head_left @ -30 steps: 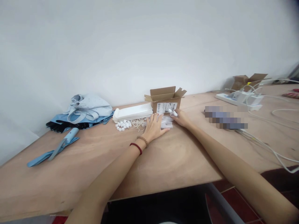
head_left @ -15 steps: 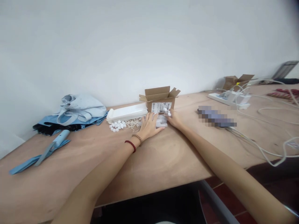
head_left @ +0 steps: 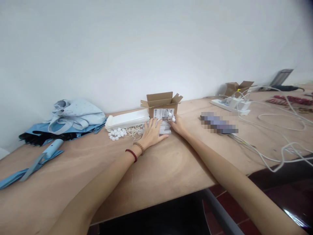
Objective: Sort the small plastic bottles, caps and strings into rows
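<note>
My left hand (head_left: pixel 151 133) lies with its fingers spread over a heap of clear plastic tubes (head_left: pixel 164 132), partly covering them. At the heap's right side is my right hand (head_left: pixel 179 125), its fingertips beside small white pieces (head_left: pixel 171 117). Those fingers are largely hidden, and whether they grip anything does not show. Just behind both hands stands an open cardboard box (head_left: pixel 160 111) with a printed label. Left of my left hand are a pile of white caps (head_left: pixel 117 134), a tangle of cream strings (head_left: pixel 134 131) and a stack of long white strips (head_left: pixel 128 119).
A folded pale blue cloth (head_left: pixel 75 114) and a blue handle with a strap (head_left: pixel 52 148) lie at left. On the right are a blurred-out phone (head_left: pixel 218 123), a power strip (head_left: pixel 230 106), looping white cables (head_left: pixel 267 156) and another cardboard box (head_left: pixel 232 88).
The whole view has shifted, so things appear a little further left. Both hands keep nearly the same places at the heap of clear tubes.
</note>
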### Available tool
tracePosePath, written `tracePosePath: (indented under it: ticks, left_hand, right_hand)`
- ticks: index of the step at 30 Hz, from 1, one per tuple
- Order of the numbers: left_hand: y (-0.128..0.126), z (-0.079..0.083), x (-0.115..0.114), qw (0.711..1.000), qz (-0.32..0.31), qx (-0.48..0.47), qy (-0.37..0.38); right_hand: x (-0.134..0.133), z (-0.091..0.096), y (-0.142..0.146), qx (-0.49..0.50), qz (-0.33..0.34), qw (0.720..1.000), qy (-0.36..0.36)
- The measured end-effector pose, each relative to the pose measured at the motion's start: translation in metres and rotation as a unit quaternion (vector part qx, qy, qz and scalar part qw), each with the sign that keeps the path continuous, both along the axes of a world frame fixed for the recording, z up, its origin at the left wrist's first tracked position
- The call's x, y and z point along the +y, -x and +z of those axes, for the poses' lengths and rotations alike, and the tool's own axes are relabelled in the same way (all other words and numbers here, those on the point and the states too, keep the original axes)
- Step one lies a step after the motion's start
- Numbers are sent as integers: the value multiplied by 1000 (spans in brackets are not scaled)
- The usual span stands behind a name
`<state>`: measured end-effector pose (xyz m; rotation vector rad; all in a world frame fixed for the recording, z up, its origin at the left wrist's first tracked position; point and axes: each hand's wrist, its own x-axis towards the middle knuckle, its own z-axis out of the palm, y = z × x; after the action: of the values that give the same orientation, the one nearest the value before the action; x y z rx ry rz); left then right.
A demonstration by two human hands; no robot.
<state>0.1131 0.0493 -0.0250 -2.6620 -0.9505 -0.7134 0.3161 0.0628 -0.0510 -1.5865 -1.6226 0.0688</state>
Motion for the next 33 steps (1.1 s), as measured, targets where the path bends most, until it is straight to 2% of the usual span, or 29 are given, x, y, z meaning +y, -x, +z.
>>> tracePosePath:
  ticks: [3, 9, 12, 15, 24, 33]
  left_hand:
    - [4, 3, -6, 1000, -13, 7, -15]
    - [26, 7, -22, 999, -18, -20, -22]
    - [41, 5, -27, 999, -8, -37, -17]
    - [52, 4, -30, 999, -3, -47, -14]
    - [46, 2, -25, 999, -35, -5, -2]
    - [15, 3, -9, 999, -35, 15, 3]
  right_hand:
    - [-7, 9, 6, 6, -27, 1000, -10]
    - [-24, 28, 43, -54, 54, 992, -101]
    - [-31, 31, 65, -55, 105, 987, -113]
    - [-34, 30, 78, -44, 126, 986, -104]
    - [-22, 24, 54, 28, 53, 993, -102]
    - [-17, 23, 41, 44, 21, 992, -114]
